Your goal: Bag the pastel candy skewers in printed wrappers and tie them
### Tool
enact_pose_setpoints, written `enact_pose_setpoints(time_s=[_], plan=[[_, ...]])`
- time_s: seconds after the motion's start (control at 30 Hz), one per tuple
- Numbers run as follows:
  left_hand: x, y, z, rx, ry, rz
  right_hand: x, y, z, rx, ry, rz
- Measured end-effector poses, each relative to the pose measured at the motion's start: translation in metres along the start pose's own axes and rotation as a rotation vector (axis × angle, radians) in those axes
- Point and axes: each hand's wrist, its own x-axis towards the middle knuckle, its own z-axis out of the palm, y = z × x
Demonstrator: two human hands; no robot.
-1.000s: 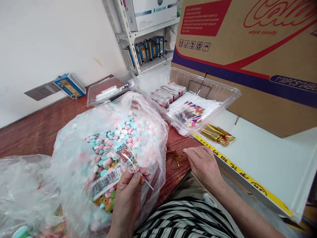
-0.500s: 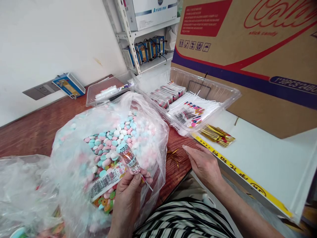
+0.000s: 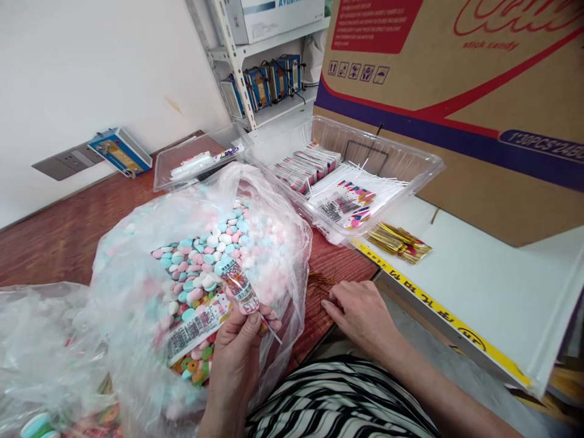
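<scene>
My left hand (image 3: 241, 340) is closed, pinching the gathered neck of a small printed candy bag (image 3: 239, 285). Blue and other coloured candies show through its clear film, and a thin white stick pokes out below the fingers. It is held over a large clear plastic bag (image 3: 285, 304) of pastel tablet candies (image 3: 214, 243). Another printed wrapper (image 3: 196, 331) lies flat on the candies, beside small coloured candy rings. On the table's right part, my right hand (image 3: 360, 310) rests at the gold twist ties (image 3: 320, 278), thumb apart from the bent fingers. I see nothing held in it.
A clear tray (image 3: 422, 173) holds bundled printed wrappers and white sticks. Packed gold ties (image 3: 396, 241) lie on the white surface by a large carton (image 3: 438, 140). Another candy bag (image 3: 41, 340) stands at left, a clear lid (image 3: 162, 176) behind.
My right hand has moved left and down onto the table by the loose gold ties, its fingers bending. My left hand keeps the candy bag in nearly the same place.
</scene>
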Motion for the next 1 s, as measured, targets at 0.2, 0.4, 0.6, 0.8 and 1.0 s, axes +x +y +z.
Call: enact_pose_setpoints(time_s=[0.2,0.4,0.6,0.8,1.0], plan=[[-0.001,0.0,0.001,0.002,0.015,-0.006,0.003,-0.007,0.016,-0.123,0.029,0.027],[0.0,0.002,-0.007,0.164,0.048,0.027,-0.003,0.002,0.008,-0.089,0.141,0.034],[0.0,0.018,0.001,1.124,0.01,0.317,0.0,-0.012,-0.037,0.153,0.515,-0.113],[0.002,0.016,0.011,1.556,0.013,0.584,0.031,-0.068,-0.037,0.179,0.488,-0.383],[0.0,0.011,0.005,1.642,0.11,0.685,0.051,-0.091,-0.015,0.038,0.425,-0.387]])
